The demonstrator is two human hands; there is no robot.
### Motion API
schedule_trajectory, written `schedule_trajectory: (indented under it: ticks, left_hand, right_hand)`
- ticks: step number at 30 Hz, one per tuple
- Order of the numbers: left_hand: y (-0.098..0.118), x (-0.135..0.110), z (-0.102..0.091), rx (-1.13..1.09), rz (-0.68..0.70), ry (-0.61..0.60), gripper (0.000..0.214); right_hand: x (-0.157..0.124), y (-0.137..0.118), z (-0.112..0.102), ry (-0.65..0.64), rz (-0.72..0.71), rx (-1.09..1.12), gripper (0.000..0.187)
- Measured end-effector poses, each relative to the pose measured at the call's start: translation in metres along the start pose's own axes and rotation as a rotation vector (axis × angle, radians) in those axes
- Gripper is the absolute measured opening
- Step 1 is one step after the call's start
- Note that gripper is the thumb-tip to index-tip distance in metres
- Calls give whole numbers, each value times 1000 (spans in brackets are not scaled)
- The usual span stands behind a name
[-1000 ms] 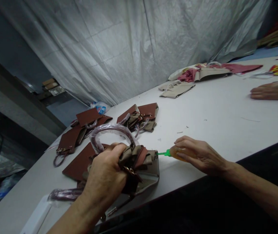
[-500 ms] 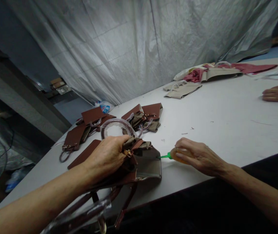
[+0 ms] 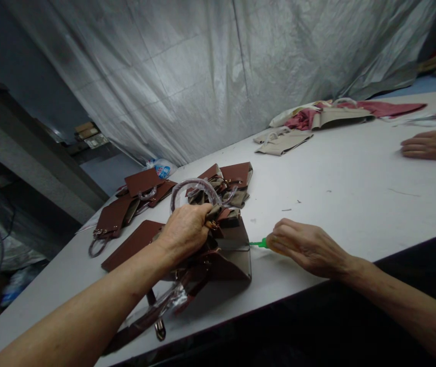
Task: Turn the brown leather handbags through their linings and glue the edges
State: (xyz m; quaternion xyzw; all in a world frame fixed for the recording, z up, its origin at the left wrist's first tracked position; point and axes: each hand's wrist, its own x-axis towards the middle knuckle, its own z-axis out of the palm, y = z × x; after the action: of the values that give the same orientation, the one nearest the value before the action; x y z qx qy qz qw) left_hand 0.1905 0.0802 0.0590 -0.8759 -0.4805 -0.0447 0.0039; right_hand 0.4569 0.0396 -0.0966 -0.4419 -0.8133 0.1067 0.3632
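Observation:
My left hand is closed around the bunched top of a brown and taupe handbag that stands near the front edge of the white table. The bag's plastic-wrapped handle arches above my fingers, and a strap with a metal buckle hangs toward me. My right hand grips a small orange glue bottle with a green nozzle. The nozzle tip touches the bag's right side panel.
Flat brown bag pieces and more half-made bags lie behind the held bag. Beige and pink pieces sit at the far side. Another person's hand rests on the table at right. A silver tarp hangs behind.
My left hand has turned and lifted the bag more upright, so its handle now arches higher. My right hand and the glue bottle stayed by the bag's right side.

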Motion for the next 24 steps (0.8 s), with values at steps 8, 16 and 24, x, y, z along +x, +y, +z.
schedule_trajectory:
  ticks: [8,16,24]
  left_hand:
    - [-6,5,4,0,0,23,19]
    - [-12,14,8,-14,5,38,19]
    - [-15,18,7,-31,29,30,19]
  right_hand:
    - [3,9,4,8,110,44,25]
    - [9,18,6,-2,220,120,26]
    - [18,16,5,-68,299,211,25]
